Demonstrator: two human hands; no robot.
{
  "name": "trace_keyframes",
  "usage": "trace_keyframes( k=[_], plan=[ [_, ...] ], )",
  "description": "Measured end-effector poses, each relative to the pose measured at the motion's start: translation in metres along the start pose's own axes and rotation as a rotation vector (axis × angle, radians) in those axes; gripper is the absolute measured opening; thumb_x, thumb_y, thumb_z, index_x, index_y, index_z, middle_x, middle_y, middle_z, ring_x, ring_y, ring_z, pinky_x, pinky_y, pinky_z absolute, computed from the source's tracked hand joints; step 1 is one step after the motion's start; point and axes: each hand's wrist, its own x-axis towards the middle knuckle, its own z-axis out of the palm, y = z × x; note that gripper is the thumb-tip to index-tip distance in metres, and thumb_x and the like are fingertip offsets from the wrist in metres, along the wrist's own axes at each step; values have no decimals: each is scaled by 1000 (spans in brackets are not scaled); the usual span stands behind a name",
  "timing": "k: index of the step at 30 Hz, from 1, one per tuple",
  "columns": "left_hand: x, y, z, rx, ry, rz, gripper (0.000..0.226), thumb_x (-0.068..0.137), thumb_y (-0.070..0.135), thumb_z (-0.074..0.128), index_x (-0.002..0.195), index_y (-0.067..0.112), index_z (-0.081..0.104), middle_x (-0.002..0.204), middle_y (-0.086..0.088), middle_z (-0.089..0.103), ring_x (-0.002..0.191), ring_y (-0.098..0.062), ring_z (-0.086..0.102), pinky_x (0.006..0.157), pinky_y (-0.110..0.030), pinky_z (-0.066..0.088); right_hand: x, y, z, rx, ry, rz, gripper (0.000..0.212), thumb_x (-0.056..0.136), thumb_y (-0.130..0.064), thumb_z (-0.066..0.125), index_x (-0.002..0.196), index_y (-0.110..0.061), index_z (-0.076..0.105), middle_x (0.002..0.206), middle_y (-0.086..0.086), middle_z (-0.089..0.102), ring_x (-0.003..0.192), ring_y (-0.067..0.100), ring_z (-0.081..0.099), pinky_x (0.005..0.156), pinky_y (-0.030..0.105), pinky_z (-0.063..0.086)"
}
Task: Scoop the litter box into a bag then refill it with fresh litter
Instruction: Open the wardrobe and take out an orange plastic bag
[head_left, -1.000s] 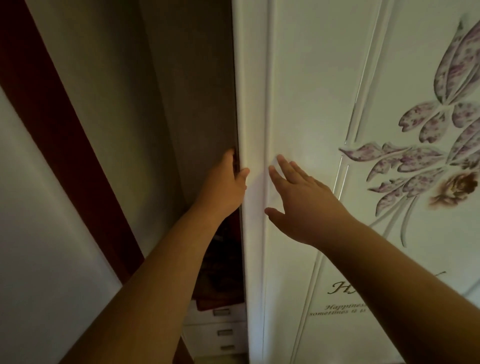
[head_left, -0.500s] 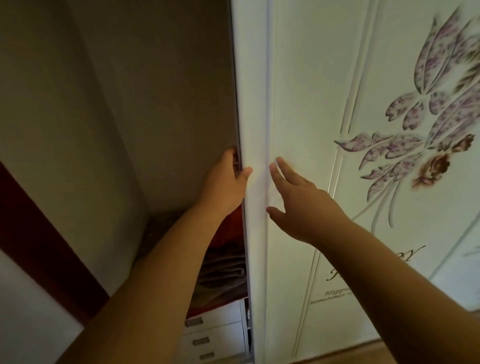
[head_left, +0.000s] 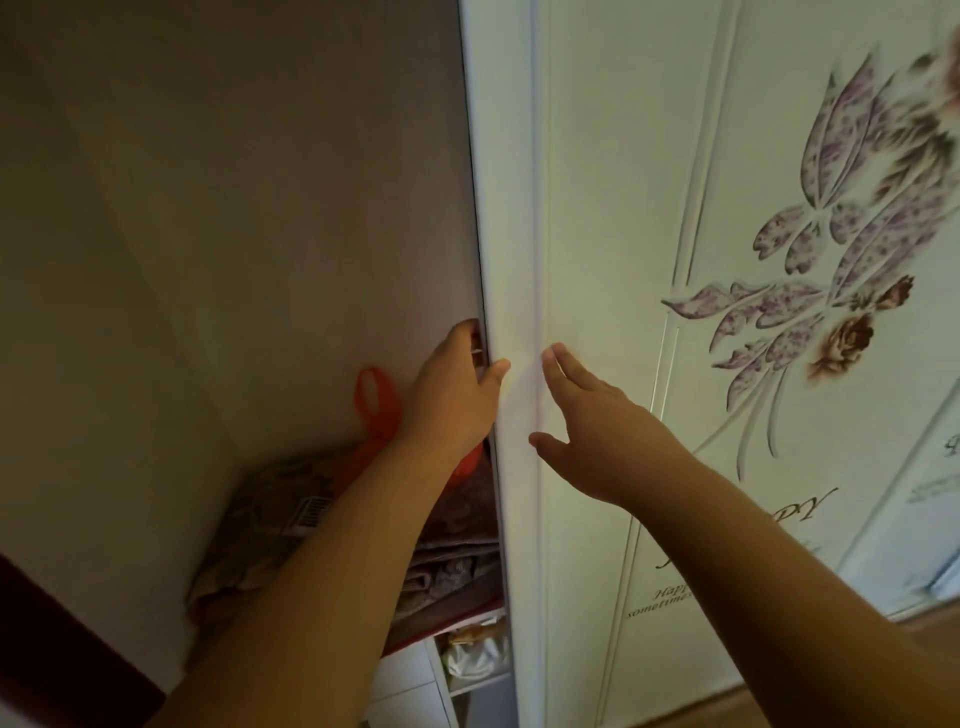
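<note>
A white sliding wardrobe door (head_left: 597, 208) with a purple flower print fills the right half of the view. My left hand (head_left: 452, 395) grips the door's left edge, fingers hooked behind it and thumb on the front. My right hand (head_left: 597, 421) lies flat on the door's face just right of that edge, fingers straight. No litter box, scoop, bag or litter is in view.
Inside the opened wardrobe lie folded patterned blankets (head_left: 291, 525) with an orange strap loop (head_left: 371, 397) above them. Below are white drawers (head_left: 410, 686) and a pale crumpled bag (head_left: 475, 654). The wardrobe's grey inner wall (head_left: 234, 208) fills the left. Wooden floor shows at bottom right.
The door has slid to the right, widening the gap. More of the wardrobe's inside shows now: blankets, the orange strap, the pale bag. Both hands kept their hold on the door.
</note>
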Motion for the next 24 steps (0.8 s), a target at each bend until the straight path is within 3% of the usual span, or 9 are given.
trace_keyframes(
  k=[2,5,8,16,24],
  plan=[
    [0,-3,-2,-9,-4,-11,52,104,39,54,152,24,38,150,4,52,136,-20,51,93,-21,27,1,-3,0,7,-3,6,90,98,-50,53,160,-26,-7,167,-12,-12,152,23,22,119,43,33],
    [3,-8,1,-74,3,19,52,102,36,59,149,22,42,145,1,56,132,-20,56,101,-27,44,2,-4,1,14,-1,29,90,98,-52,52,160,-25,-7,167,-11,-11,148,23,33,118,43,34],
    [4,-12,1,-94,7,29,50,101,35,60,147,22,44,143,1,58,129,-20,58,106,-36,51,3,-8,4,14,11,35,90,98,-53,52,160,-24,-6,167,-11,-11,143,24,41,115,43,38],
    [6,-15,4,-121,15,46,51,101,36,61,148,23,43,143,2,59,128,-19,59,108,-39,50,0,-9,6,28,15,49,93,97,-52,53,160,-24,-9,166,-10,-15,133,22,53,110,40,43],
    [9,-20,11,-130,32,64,56,100,40,60,150,27,39,144,5,58,129,-18,58,108,-44,51,-2,-7,12,33,6,45,98,97,-53,53,157,-25,-20,165,-11,-22,134,23,51,107,36,44]
  ],
)
